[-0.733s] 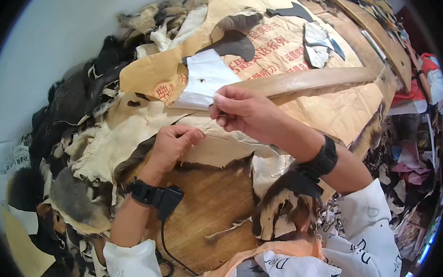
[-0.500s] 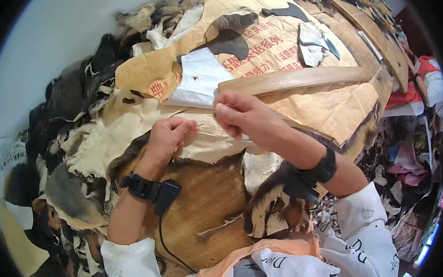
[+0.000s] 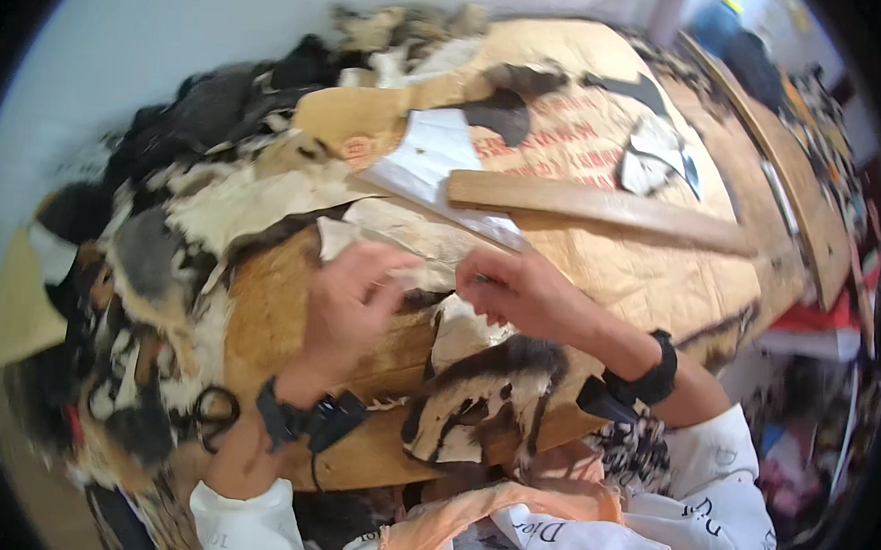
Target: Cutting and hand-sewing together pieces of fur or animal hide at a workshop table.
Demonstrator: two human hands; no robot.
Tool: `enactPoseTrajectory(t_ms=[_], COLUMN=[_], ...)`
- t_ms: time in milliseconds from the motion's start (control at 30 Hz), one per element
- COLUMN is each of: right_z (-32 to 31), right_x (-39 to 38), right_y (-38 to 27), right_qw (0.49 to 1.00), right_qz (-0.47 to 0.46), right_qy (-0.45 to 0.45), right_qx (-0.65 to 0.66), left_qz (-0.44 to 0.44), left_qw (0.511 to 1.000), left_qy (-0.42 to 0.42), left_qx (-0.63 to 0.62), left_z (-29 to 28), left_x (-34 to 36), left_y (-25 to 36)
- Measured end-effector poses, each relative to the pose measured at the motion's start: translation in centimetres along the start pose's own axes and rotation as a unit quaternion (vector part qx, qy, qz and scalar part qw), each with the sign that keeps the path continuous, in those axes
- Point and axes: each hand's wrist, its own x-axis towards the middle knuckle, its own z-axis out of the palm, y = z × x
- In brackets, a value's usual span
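My left hand [image 3: 352,295] is smeared by motion, its thumb and forefinger bent toward each other near a pale piece of hide [image 3: 418,226]. Something whitish shows at its fingertips, too blurred to name. To its right, my right hand [image 3: 531,295] is closed, fingers curled in, with a small dark thing at the fingertips that I cannot make out. Below the hands lies another cream hide piece [image 3: 462,331], beside a dark-and-cream fur piece [image 3: 494,387] near the front edge of the wooden board [image 3: 275,301].
A wooden bar [image 3: 603,209] lies across a brown paper sheet [image 3: 611,249], beside a white sheet [image 3: 437,155]. Dark fur scraps [image 3: 210,114] heap along the left and back. A long wooden strip [image 3: 785,174] borders the right side. A cable [image 3: 216,413] loops near my left forearm.
The view has shifted, showing more of the front edge. My left hand has turned and blurred. My right hand has come lower, away from the wooden bar's end.
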Motion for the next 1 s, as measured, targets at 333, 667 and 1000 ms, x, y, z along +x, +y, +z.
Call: enactPoseTrajectory(t_ms=[333,667,1000], right_z=[0.6,10.8,35.9], right_x=[-5.0,-5.0,-2.8], right_y=[-2.5,-6.2,-5.6], right_qw=[0.982,0.918,0.837], right_qz=[-0.068,-0.137,-0.209], right_qy=[-0.15,-0.335,-0.432], right_qx=[-0.095,-0.162,-0.261], left_qz=[0.083,-0.205,-0.467], left_qw=[0.977,0.871,0.621], left_qy=[0.105,0.346,0.568], left_qx=[0.166,0.283,0.272], left_z=[4.3,0.6,1.1], left_x=[-9.9,-28.2,-49.9], left_y=[8.2,8.9,9.1])
